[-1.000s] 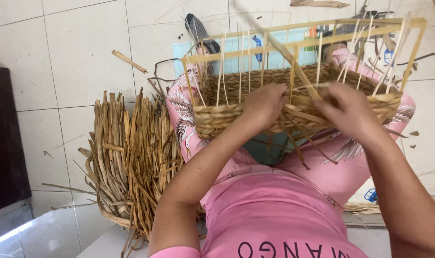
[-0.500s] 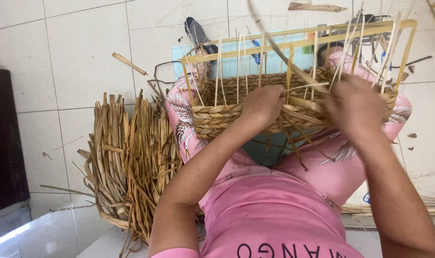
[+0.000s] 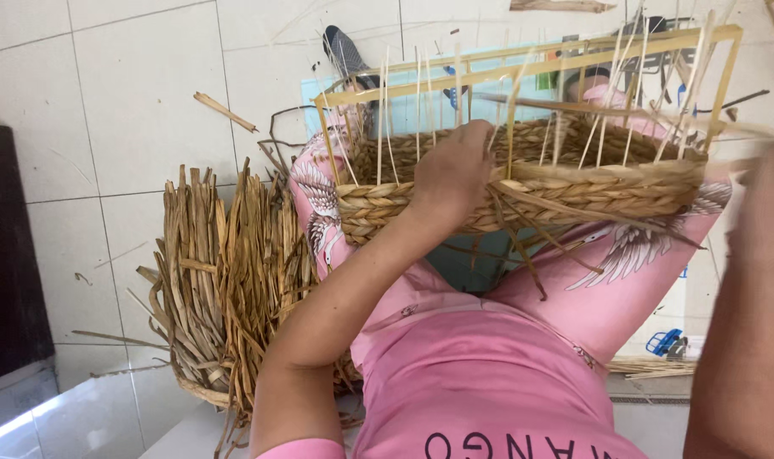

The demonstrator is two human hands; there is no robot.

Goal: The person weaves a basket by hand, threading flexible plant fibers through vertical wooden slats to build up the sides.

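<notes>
Half-woven basket (image 3: 523, 183) resting across the lap on pink trousers (image 3: 608, 280), long axis running side to side between the hands, open top and thin upright stakes pointing away from the body. Left hand (image 3: 451, 174) clamped on the near woven wall, fingers curled over its top edge. Right hand (image 3: 765, 212) off the basket's right end, blurred; grip impossible to tell, though a long pale strand (image 3: 591, 109) stretches toward it. Bundle of dried reeds (image 3: 225, 280) on the floor, left of the left forearm.

No packages, labels, signs, screens.
</notes>
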